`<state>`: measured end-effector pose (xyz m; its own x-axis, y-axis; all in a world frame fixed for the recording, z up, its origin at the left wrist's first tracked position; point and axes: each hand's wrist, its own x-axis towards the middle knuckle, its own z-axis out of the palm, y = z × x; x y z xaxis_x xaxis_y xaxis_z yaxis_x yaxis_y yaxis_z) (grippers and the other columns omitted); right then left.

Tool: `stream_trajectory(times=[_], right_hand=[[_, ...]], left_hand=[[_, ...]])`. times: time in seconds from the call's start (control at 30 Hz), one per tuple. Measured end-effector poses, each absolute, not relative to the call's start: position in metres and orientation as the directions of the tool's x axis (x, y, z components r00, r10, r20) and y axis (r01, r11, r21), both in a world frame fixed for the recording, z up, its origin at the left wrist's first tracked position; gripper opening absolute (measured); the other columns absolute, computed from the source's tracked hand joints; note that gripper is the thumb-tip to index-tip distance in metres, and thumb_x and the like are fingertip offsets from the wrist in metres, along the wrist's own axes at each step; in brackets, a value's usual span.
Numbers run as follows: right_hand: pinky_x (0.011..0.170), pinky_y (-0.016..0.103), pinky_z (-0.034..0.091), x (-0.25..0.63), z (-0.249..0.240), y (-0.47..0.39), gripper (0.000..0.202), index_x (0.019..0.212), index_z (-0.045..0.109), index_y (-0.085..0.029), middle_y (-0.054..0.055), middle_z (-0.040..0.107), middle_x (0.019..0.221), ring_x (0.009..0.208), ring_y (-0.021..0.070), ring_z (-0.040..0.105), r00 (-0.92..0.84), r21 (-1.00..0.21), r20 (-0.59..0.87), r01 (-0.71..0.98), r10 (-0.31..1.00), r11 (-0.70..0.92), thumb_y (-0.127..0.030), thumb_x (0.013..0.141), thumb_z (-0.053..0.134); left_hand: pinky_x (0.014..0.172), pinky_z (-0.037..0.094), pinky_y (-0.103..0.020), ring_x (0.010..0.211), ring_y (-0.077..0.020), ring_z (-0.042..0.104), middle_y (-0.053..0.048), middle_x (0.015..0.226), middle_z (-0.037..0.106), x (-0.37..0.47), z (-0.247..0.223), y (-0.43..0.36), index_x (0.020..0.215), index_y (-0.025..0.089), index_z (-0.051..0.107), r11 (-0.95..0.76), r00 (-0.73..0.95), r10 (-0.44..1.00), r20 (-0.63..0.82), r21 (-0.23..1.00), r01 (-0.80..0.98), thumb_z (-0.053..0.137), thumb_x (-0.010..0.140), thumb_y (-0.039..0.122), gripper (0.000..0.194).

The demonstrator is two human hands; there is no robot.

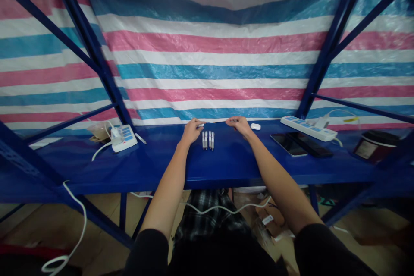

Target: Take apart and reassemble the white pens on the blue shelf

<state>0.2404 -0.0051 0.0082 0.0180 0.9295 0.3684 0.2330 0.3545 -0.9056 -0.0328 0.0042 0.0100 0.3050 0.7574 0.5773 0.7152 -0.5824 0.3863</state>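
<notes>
My left hand [193, 130] is closed at the back of the blue table, its fingers pinching a white pen part [201, 125]. To its right, my right hand [239, 126] is closed too, gripping a thin dark rod [220, 122] that points left at the pen part. The rod may be a pen's inner piece; it is too small to be sure. Just in front of and between the hands, several white-and-grey pens [208, 141] lie side by side in a row, pointing toward me.
A white earbud-like case [255, 126] lies right of my right hand. Further right are two dark phones [293, 144], a white power strip [308, 128] and a dark tub [375, 146]. At left stand another power strip [125, 139] and a single pen [141, 139]. Blue metal posts flank the table.
</notes>
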Motion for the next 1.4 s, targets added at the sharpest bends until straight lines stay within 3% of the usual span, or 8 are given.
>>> stream_trajectory(times=[0.17, 0.37, 0.7, 1.0, 1.23, 1.4], right_hand=[[0.048, 0.026, 0.032, 0.24, 0.008, -0.006, 0.039, 0.087, 0.077, -0.014, -0.002, 0.054, 0.054, 0.048, 0.011, 0.04, 0.001, -0.905, 0.37, 0.225, 0.929, 0.36, -0.048, 0.066, 0.079], [0.049, 0.027, 0.032, 0.238, 0.01, -0.008, 0.037, 0.086, 0.077, -0.015, -0.003, 0.051, 0.053, 0.049, 0.0114, 0.04, -0.024, -0.9, 0.376, 0.228, 0.926, 0.372, -0.047, 0.068, 0.079], [0.048, 0.026, 0.031, 0.235, 0.008, -0.007, 0.039, 0.086, 0.077, -0.015, -0.006, 0.042, 0.049, 0.048, 0.0103, 0.036, -0.05, -0.897, 0.385, 0.212, 0.921, 0.387, -0.048, 0.067, 0.08], [0.048, 0.027, 0.028, 0.237, 0.009, -0.009, 0.042, 0.087, 0.077, -0.014, -0.006, 0.044, 0.049, 0.046, 0.01, 0.035, -0.045, -0.9, 0.369, 0.23, 0.928, 0.369, -0.05, 0.065, 0.081], [0.053, 0.027, 0.03, 0.215, 0.003, -0.011, 0.042, 0.085, 0.078, -0.014, -0.004, 0.048, 0.051, 0.051, 0.0112, 0.038, -0.147, -0.846, 0.434, 0.274, 0.889, 0.458, -0.05, 0.065, 0.081], [0.057, 0.028, 0.033, 0.209, -0.005, -0.004, 0.041, 0.079, 0.079, -0.014, 0.0, 0.058, 0.059, 0.058, 0.0136, 0.045, -0.055, -0.827, 0.472, 0.318, 0.88, 0.463, -0.053, 0.067, 0.079]], left_hand=[[0.093, 0.051, -0.035, 0.092, -0.0207, 0.065, -0.006, 0.101, 0.072, -0.032, 0.011, 0.004, 0.119, 0.023, 0.076, -0.584, 0.28, 0.771, 0.572, 0.459, 0.67, 0.068, 0.085, 0.02, 0.035], [0.088, 0.054, -0.034, 0.089, -0.02, 0.069, -0.006, 0.094, 0.076, -0.029, 0.01, 0.005, 0.102, 0.018, 0.075, -0.586, 0.213, 0.788, 0.578, 0.597, 0.549, 0.077, 0.075, 0.018, 0.027], [0.089, 0.053, -0.034, 0.09, -0.0205, 0.07, -0.006, 0.098, 0.077, -0.027, 0.01, 0.002, 0.096, 0.018, 0.077, -0.627, 0.257, 0.757, 0.601, 0.556, 0.546, 0.078, 0.075, 0.018, 0.021], [0.088, 0.053, -0.034, 0.091, -0.021, 0.07, -0.005, 0.099, 0.078, -0.026, 0.007, 0.004, 0.1, 0.019, 0.079, -0.633, 0.246, 0.747, 0.618, 0.548, 0.548, 0.078, 0.077, 0.019, 0.022], [0.089, 0.053, -0.033, 0.093, -0.0212, 0.071, -0.007, 0.102, 0.078, -0.015, 0.01, -0.008, 0.102, 0.018, 0.08, -0.686, 0.397, 0.724, 0.564, 0.526, 0.503, 0.075, 0.082, 0.02, 0.02], [0.087, 0.053, -0.032, 0.091, -0.0209, 0.071, -0.007, 0.101, 0.079, -0.01, 0.013, -0.015, 0.104, 0.018, 0.08, -0.702, 0.411, 0.71, 0.571, 0.532, 0.474, 0.072, 0.086, 0.025, 0.021]])
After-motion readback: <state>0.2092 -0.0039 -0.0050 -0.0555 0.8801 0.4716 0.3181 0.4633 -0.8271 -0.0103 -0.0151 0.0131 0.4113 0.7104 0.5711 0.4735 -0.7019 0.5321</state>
